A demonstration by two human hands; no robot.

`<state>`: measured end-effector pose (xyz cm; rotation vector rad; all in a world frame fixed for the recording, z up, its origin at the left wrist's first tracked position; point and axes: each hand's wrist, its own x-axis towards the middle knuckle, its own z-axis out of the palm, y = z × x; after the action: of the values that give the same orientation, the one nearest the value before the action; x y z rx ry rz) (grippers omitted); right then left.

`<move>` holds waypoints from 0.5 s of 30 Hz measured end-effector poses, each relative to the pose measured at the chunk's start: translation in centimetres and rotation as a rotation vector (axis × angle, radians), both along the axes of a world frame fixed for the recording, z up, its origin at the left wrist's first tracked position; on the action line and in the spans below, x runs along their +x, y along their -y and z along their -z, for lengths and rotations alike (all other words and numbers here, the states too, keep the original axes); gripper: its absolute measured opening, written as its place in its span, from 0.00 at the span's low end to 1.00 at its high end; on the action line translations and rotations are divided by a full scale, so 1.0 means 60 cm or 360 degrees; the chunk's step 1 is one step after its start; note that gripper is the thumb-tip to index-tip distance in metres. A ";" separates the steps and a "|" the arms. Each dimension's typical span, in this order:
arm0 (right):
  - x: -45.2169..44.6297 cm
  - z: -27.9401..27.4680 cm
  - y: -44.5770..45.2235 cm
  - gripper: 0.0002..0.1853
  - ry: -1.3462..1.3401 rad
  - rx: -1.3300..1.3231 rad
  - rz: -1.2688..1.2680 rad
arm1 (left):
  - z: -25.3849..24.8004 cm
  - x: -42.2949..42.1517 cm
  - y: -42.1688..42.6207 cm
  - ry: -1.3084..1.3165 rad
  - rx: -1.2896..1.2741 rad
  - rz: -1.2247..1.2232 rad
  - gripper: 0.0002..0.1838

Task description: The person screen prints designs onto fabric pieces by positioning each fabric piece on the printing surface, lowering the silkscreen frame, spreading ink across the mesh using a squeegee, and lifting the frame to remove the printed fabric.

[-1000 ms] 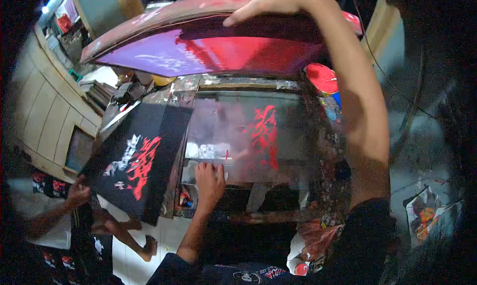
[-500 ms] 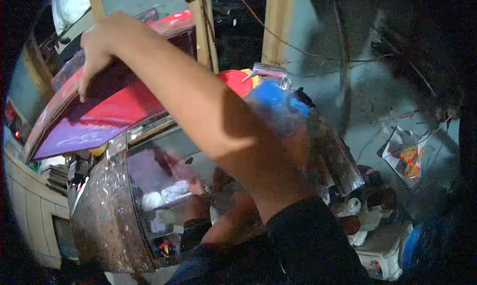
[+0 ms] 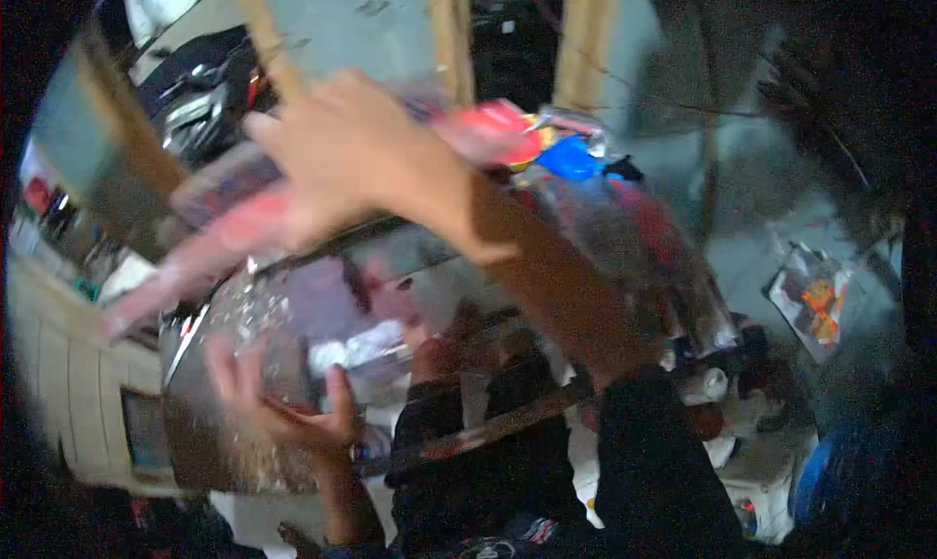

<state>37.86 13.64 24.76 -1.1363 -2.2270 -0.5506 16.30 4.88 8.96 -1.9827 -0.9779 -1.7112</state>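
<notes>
My right hand (image 3: 356, 154) reaches across at the upper middle, its fingers bent over the edge of a pink-stained screen frame (image 3: 210, 247) and smeared by motion. The frame looks like a printing screen and is seen nearly edge-on. Lower down, my left hand (image 3: 288, 408) is held over the paint-spattered board (image 3: 249, 310), palm up, fingers spread, with nothing in it. Beside it a flat glossy surface (image 3: 317, 291) shows reflections, with a crumpled whitish patch (image 3: 361, 349) on it.
Behind the frame stand wooden posts (image 3: 586, 42) and a motorcycle (image 3: 200, 100). A red lid-like item (image 3: 498, 125) and blue cloth or plastic (image 3: 571, 159) lie at the back. To the right are a stained sheet (image 3: 815, 300) on the floor and a white stool (image 3: 752, 491).
The screen frame has swung so its pink and purple face no longer shows, with my right hand still at its edge. My left hand has come up into clear view. The camera has shifted.
</notes>
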 end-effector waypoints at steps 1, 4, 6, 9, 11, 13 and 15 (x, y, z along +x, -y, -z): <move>-0.016 0.055 0.031 0.41 -0.0133 0.0099 -0.0028 | -0.020 -0.039 0.007 -0.0145 0.0026 -0.0194 0.39; -0.046 0.223 0.137 0.31 0.0037 0.0308 0.0043 | -0.012 -0.170 0.012 -0.0726 -0.0430 -0.0460 0.40; -0.057 0.323 0.199 0.28 0.0124 0.0234 0.0087 | -0.004 -0.197 0.038 -0.1017 -0.1255 -0.0222 0.41; -0.077 0.411 0.224 0.14 0.0099 0.0150 0.0155 | 0.122 -0.222 0.031 -0.0842 -0.1021 0.0161 0.38; -0.083 0.442 0.228 0.11 0.0127 0.0024 0.0214 | 0.188 -0.230 0.035 -0.0659 -0.0969 0.0243 0.38; -0.077 0.453 0.212 0.16 0.0301 -0.0187 0.0290 | 0.224 -0.231 0.037 -0.0597 -0.0906 0.0242 0.38; -0.071 0.444 0.164 0.15 0.0079 -0.0333 0.0247 | 0.247 -0.234 0.043 -0.0569 -0.0911 0.0232 0.37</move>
<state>33.58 3.80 -1.88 -1.4253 -2.2927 -0.4187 2.25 2.28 -5.86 -2.6545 -1.3125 -1.1449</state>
